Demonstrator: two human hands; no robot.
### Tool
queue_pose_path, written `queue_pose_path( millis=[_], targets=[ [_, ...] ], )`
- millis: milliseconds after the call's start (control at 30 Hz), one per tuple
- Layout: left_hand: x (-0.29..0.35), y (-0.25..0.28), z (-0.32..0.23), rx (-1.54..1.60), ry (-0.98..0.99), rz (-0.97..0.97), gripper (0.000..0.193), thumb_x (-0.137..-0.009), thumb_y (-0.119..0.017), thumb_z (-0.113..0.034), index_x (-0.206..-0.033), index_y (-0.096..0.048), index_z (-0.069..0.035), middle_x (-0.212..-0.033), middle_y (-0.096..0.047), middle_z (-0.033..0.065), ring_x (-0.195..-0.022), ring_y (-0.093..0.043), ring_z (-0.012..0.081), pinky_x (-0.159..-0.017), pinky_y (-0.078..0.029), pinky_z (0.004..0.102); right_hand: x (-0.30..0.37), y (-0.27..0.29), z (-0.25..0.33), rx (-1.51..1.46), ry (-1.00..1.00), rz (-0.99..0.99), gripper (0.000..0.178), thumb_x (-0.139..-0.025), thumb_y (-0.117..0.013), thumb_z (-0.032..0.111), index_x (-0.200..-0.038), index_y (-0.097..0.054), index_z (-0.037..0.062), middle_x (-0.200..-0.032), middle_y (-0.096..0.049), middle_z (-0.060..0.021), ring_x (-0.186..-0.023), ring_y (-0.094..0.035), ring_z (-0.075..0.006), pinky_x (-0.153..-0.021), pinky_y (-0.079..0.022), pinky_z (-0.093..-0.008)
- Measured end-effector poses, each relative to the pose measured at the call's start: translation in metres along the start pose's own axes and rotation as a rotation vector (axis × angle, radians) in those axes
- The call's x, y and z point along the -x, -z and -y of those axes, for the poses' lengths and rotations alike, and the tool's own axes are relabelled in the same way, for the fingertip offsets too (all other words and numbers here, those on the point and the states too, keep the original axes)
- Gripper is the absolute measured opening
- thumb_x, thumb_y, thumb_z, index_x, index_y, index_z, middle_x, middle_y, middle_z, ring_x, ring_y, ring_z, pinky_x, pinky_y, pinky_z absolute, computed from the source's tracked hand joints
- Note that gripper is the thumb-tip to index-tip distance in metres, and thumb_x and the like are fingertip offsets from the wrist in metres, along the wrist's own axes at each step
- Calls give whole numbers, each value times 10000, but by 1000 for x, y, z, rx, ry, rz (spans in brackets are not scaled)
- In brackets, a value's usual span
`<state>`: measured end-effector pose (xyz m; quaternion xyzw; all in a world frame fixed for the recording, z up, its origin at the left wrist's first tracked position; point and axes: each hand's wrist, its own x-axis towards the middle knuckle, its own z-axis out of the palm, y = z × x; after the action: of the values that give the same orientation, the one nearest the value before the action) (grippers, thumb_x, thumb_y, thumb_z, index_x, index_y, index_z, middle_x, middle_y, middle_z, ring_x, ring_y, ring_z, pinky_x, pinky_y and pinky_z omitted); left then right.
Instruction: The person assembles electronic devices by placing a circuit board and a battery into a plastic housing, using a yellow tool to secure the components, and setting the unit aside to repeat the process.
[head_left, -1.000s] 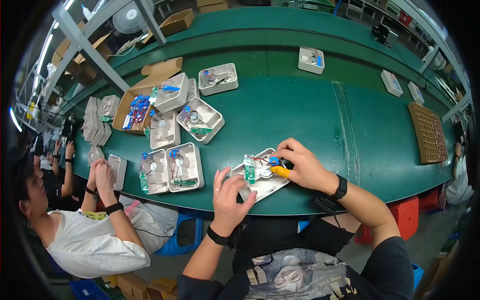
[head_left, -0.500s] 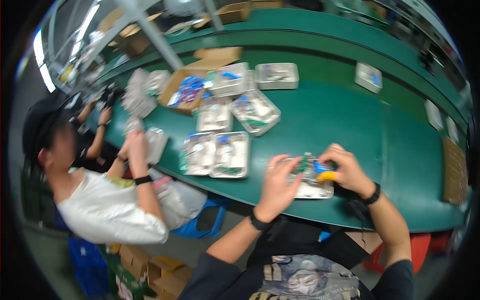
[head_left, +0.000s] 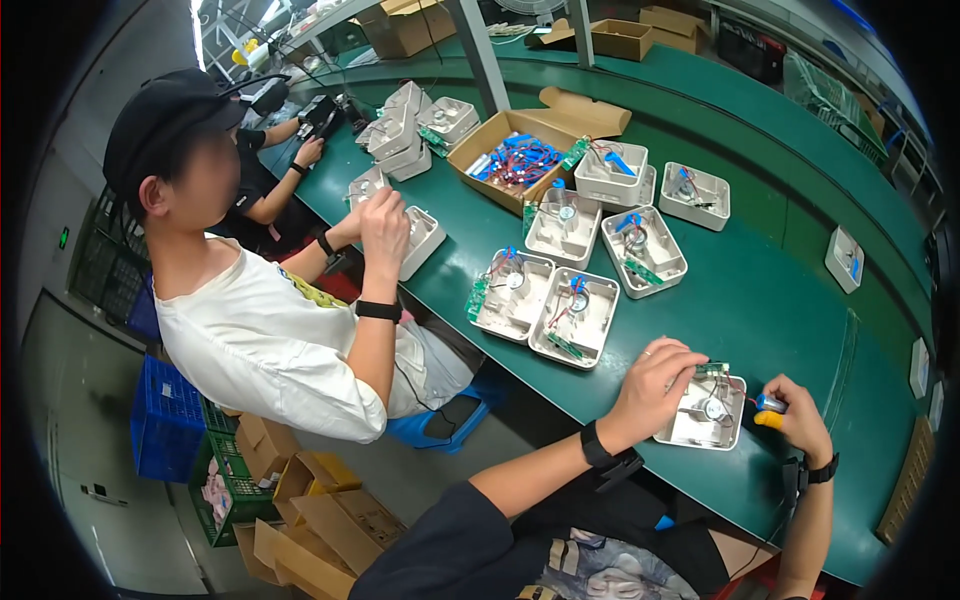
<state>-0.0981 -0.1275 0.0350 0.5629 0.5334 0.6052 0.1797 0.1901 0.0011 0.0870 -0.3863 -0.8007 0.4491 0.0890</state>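
A white plastic housing (head_left: 680, 428) lies on the green table in front of me, with a round silver speaker-like part (head_left: 713, 409) and thin wires inside. My left hand (head_left: 655, 388) reaches over its left side, fingers closed on a green circuit board (head_left: 712, 369) at the far rim. To the right of the housing, my right hand (head_left: 803, 420) grips a blue cylindrical battery (head_left: 770, 403), with a wire running from it toward the housing. A yellow piece (head_left: 768, 420) shows at the right thumb; I cannot tell if it is a finger cover.
Several similar housings (head_left: 572, 330) with boards and blue batteries stand left and beyond. A cardboard box (head_left: 480, 188) holds many blue batteries with wires. At left a co-worker (head_left: 270, 320) handles another housing. A lone housing (head_left: 845, 258) lies far right.
My view has swung left. My right hand has drawn away from the housing to the right with the blue battery, while my left hand has closed at the circuit board.
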Motion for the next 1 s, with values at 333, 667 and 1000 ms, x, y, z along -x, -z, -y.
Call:
queue_pose_path(
  millis=[333, 667, 1000],
  targets=[
    [-9, -5, -9, 84, 37, 27, 161, -951, -712, 35, -1092, -766, -20, -1025, -755, 140, -955, -734, 341, -958, -563, 440, 7, -7, -12, 121, 29, -160, 280, -890, -828, 112, -1085, -652, 13, -931, -637, -84, -808, -565, -183, -708, -445, -310],
    [-11, -15, -7, 167, 194, 41, 111, -957, -722, -30, -1062, -759, -25, -999, -747, 100, -935, -715, 229, -859, -561, 333, -6, -44, 75, 461, 520, -389, 323, -801, -818, 3, -1106, -722, 50, -1210, -698, -144, -1144, -658, -364, -944, -542, -450],
    [-7, -6, 7, 428, 483, 205, 124, -944, -715, -9, -1065, -740, -15, -1051, -733, 60, -996, -682, 134, -929, -544, 327, -19, -54, 56, 352, 537, -294, 306, -790, -837, 8, -1084, -760, 50, -1211, -746, -139, -1070, -714, -378, -907, -587, -467]
  ],
)
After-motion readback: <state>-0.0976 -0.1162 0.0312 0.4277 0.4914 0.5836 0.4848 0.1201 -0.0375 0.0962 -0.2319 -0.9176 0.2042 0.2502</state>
